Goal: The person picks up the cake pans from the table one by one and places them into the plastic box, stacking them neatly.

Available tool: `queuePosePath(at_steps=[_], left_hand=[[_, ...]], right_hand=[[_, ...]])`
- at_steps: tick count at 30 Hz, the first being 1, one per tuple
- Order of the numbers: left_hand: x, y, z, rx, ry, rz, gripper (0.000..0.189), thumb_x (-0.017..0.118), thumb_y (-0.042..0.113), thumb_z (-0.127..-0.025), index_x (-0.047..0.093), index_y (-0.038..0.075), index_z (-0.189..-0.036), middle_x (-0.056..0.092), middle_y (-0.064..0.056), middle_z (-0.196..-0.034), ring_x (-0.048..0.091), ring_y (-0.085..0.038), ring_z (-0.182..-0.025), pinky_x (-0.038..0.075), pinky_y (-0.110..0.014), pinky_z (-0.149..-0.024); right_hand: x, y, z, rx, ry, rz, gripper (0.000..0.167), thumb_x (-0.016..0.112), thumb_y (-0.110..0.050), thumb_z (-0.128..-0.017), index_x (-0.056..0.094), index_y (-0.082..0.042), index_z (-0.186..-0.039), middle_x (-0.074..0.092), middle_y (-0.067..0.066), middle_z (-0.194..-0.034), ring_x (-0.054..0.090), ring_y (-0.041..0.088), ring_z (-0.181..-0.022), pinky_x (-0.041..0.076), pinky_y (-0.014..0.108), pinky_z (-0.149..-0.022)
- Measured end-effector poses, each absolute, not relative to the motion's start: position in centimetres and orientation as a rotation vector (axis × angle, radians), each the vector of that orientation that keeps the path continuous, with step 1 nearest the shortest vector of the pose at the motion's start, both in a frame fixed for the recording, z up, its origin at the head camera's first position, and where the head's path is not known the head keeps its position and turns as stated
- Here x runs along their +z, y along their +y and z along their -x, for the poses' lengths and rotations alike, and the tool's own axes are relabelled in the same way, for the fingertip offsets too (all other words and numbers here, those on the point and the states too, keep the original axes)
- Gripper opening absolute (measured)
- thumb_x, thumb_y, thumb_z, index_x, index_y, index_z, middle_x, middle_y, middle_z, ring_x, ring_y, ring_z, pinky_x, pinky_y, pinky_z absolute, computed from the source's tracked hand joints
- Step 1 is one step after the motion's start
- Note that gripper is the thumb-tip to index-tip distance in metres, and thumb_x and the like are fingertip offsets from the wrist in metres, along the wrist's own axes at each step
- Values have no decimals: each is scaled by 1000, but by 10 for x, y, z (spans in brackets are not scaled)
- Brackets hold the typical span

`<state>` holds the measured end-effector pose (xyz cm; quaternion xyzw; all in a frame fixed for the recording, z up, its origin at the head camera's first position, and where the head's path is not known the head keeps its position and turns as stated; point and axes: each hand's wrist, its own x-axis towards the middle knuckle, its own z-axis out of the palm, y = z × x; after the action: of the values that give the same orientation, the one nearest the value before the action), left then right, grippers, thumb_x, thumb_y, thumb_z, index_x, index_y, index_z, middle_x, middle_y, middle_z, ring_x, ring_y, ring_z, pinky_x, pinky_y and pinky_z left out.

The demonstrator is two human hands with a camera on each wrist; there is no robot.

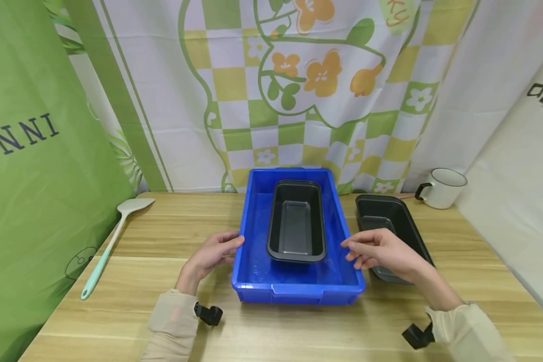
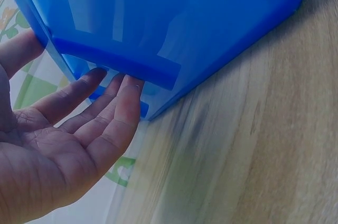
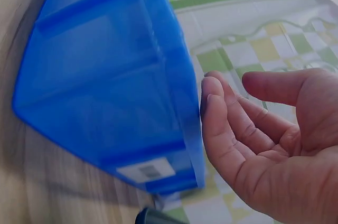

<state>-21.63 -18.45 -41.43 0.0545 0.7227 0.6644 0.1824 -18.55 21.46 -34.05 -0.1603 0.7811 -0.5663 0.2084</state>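
A blue plastic bin [image 1: 298,289] stands on the wooden table with a black loaf pan [image 1: 297,229] inside it. My left hand [image 1: 212,251] grips the bin's left side, thumb at the rim and fingers bent under it, as the left wrist view shows beside the bin wall [image 2: 211,28]. At the right rim is my right hand [image 1: 382,251], its fingers loosely bent and the thumb apart. In the right wrist view those fingers [image 3: 214,113] lie close against the rim; whether they touch cannot be told. A second black loaf pan [image 1: 409,231] sits right of the bin, partly behind my right hand.
A spatula [image 1: 110,246] with a mint handle lies at the table's left edge. In the back right corner stands a white mug [image 1: 444,188] with a black handle. A patterned curtain [image 1: 307,100] hangs behind the table, and a green cloth [image 1: 40,151] bounds the left.
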Motion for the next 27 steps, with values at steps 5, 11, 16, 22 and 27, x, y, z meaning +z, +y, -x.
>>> queuePosePath(at_steps=[5,11,16,22,27], left_hand=[[-414,-184,217,1887,2020,-169,60,56,23,-98,33,-9,-143,53,-27,-131,63,-20,-102,53,-36,-87],[-414,-186,218,1883,2027,-180,59,55,23,-98,33,-9,-143,54,-27,-131,63,-24,-105,51,-39,-90],[-414,-184,217,1875,2040,-167,65,58,27,-96,33,-9,-144,52,-26,-134,61,-25,-109,51,-39,-90],[-417,-185,217,1878,2038,-233,76,63,36,-93,32,-12,-142,58,-22,-127,64,-20,-103,54,-36,-85],[-418,-185,217,1888,2022,-223,70,61,33,-94,34,-10,-142,58,-22,-126,64,-20,-101,53,-38,-86]], right_hand=[[-348,237,181,-1710,2139,444,34,55,-15,-99,58,10,-121,69,10,-93,67,17,-77,58,34,-72],[-356,266,179,-1804,2197,485,23,51,-8,-100,66,-18,-113,70,2,-96,68,17,-81,57,30,-71],[-367,289,173,-1921,2222,423,30,50,-3,-99,66,-24,-114,70,-3,-100,68,14,-83,57,26,-72],[-382,312,168,-2157,2062,388,33,48,3,-98,70,-18,-112,71,-3,-101,68,14,-82,57,26,-71],[-390,330,162,-2244,2025,307,33,48,3,-98,71,-16,-111,72,0,-99,69,15,-80,57,26,-71]])
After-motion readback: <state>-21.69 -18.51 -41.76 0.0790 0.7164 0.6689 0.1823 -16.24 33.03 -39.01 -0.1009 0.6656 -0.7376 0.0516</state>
